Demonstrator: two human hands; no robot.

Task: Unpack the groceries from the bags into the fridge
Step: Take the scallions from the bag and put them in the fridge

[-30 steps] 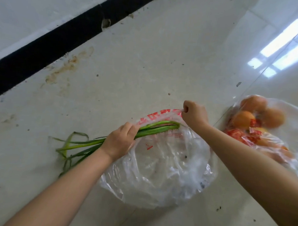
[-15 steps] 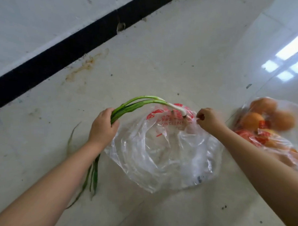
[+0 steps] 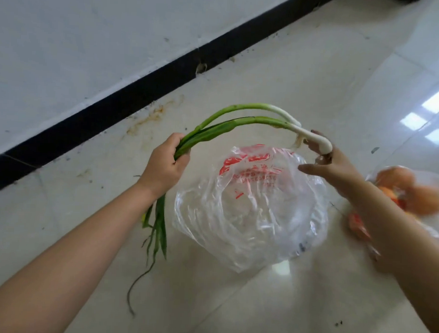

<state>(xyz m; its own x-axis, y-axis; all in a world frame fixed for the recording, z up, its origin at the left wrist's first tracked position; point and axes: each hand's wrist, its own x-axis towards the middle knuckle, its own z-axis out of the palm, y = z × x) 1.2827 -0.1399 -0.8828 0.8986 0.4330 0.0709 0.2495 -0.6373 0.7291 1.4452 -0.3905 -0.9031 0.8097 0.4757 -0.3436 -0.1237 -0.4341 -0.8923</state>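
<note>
The spring onions [image 3: 240, 122] hang in the air over the floor [image 3: 279, 68], arched between both hands above a clear plastic bag [image 3: 249, 212]. They look light and limp: the stalks bow under their own weight, and the thin green leaves droop below the left hand [image 3: 163, 164] and trail down toward the floor. The white bulb ends look firmer and smoother, probably a little slippery, while the leaves would likely crease or tear if squeezed hard. The left hand wraps its fingers round the green stalks near their middle, which seems the sound place to carry them. The right hand [image 3: 330, 162] has its fingers mostly spread, the white ends resting across the fingertips rather than clamped. The empty-looking bag is flimsy and crumpled. To the right lies a second bag of orange fruit [image 3: 411, 193], blurred at the edge of view.
</note>
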